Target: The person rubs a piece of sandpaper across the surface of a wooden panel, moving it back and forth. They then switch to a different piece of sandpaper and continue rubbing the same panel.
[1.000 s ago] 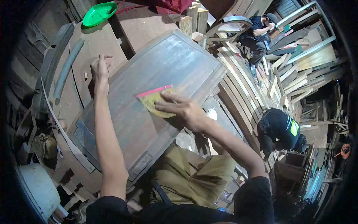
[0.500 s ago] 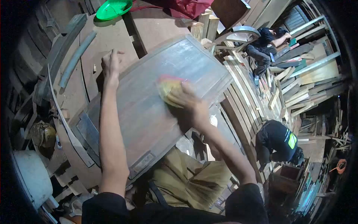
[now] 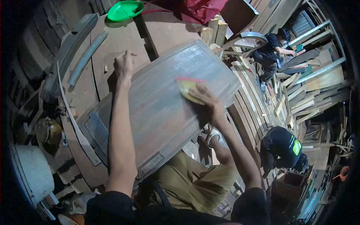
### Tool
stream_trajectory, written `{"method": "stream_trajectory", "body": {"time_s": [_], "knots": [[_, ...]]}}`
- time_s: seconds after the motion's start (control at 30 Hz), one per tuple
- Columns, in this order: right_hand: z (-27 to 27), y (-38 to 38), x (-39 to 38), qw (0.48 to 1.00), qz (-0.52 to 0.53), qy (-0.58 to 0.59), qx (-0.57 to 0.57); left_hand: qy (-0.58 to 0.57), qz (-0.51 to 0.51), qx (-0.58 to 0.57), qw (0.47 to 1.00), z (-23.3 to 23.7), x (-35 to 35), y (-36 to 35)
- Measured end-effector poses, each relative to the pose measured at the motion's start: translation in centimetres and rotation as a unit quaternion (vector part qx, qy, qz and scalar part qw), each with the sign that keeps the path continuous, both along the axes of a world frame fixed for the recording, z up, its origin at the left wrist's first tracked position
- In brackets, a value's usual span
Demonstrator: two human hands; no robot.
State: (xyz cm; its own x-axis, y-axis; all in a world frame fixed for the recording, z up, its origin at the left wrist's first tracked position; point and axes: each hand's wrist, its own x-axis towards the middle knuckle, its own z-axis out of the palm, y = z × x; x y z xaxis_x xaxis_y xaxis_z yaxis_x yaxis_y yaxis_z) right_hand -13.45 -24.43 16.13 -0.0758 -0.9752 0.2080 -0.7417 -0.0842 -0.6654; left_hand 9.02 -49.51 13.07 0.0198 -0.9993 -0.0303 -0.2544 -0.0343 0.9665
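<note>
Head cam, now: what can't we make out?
- Yellow pad, head view: details motion-blurred; right hand covers part.
- Panel, head view: underside hidden by its top face.
- Red cloth, head view: cut off by top edge.
- Black shirt, head view: lettering too small.

Wooden panel, grey-brown, streaked, bordered along edges; lies broad face up, slantwise. Yellow sheet, pink-edged, blurred; against panel's upper face, right of centre.

yel pad w/ pink edge, grey-brn panel, grn dish, dk red cloth
</note>
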Motion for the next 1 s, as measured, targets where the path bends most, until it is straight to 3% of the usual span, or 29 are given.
{"method": "stream_trajectory", "body": {"time_s": [0.03, 0.07, 0.13, 0.17, 0.2, 0.27, 0.33, 0.4, 0.47, 0.5, 0.57, 0.6, 0.63, 0.67, 0.7, 0.77, 0.87, 0.9, 0.93, 1.0], "knots": [[0.2, -1.9, -1.2, 0.995, -0.034, 0.042, -0.081, 0.009, 0.003, -0.001, 1.000, 0.3, 0.1, 0.5], [0.3, -2.0, -1.6, 0.972, -0.202, -0.123, 0.008, 0.023, 0.005, 0.006, 1.000, 0.0, 0.3, 0.6], [-0.9, -1.9, 0.0, 0.993, -0.091, 0.056, -0.046, 0.051, 0.002, 0.012, 0.999, -0.2, 0.0, 0.2], [-1.4, -1.1, 2.4, 0.995, -0.022, 0.090, -0.044, -0.014, -0.008, -0.009, 1.000, -0.1, 0.2, -0.2], [-1.9, -0.3, 4.8, 0.991, 0.048, 0.118, -0.044, -0.002, 0.004, -0.010, 1.000, 0.0, 0.0, -0.2], [1.1, 1.1, 7.9, 0.974, 0.221, 0.035, 0.025, 0.022, 0.028, -0.015, 0.999, 0.0, -0.2, 0.1], [2.6, 1.2, 7.6, 0.959, 0.280, 0.024, 0.024, 0.037, 0.020, 0.002, 0.999, 0.2, -0.1, 0.2], [1.7, 1.1, 5.8, 0.964, 0.265, 0.030, -0.004, 0.042, 0.025, 0.001, 0.999, 0.0, -0.2, 0.1], [0.0, 1.3, 2.5, 0.995, 0.101, 0.024, -0.008, 0.024, -0.001, 0.024, 0.999, 0.2, 0.2, 0.0], [-1.4, 0.8, -0.4, 0.999, 0.039, -0.032, -0.008, 0.033, 0.000, 0.018, 0.999, -0.1, 0.2, -0.2], [-0.2, 0.3, -5.4, 0.996, -0.052, -0.059, -0.038, 0.035, 0.002, 0.018, 0.999, -0.2, 0.0, -0.2], [-2.5, 0.4, -8.0, 0.975, -0.190, 0.032, -0.108, 0.028, 0.001, 0.024, 0.999, 0.1, 0.0, -0.1], [-2.4, 0.6, -10.2, 0.966, -0.257, -0.018, -0.035, 0.021, 0.002, 0.031, 0.999, 0.3, 0.1, 0.0], [-1.9, 0.6, -10.9, 0.956, -0.271, -0.111, 0.007, 0.029, 0.004, 0.028, 0.999, 0.4, 0.1, 0.1], [-2.2, 0.6, -11.0, 0.963, -0.268, -0.006, -0.014, 0.036, 0.005, 0.025, 0.999, 0.4, 0.1, 0.2], [-1.6, 0.6, -7.6, 0.968, -0.230, 0.101, 0.003, 0.034, 0.005, 0.026, 0.999, 0.7, 0.0, 0.2], [-1.7, 2.0, 0.8, 0.998, -0.053, -0.006, 0.036, 0.035, -0.003, 0.025, 0.999, -0.6, 0.3, -0.6], [0.4, 2.7, 3.8, 0.997, 0.042, 0.061, 0.001, 0.023, 0.012, 0.023, 0.999, 0.3, 0.0, 0.0], [-0.5, 3.7, 5.4, 0.994, 0.108, 0.007, 0.023, 0.022, 0.010, 0.020, 1.000, 0.3, -0.1, 0.0], [0.6, 4.0, 7.9, 0.979, 0.183, 0.085, -0.041, 0.019, 0.007, 0.011, 1.000, 0.2, 0.0, 0.0]]}}
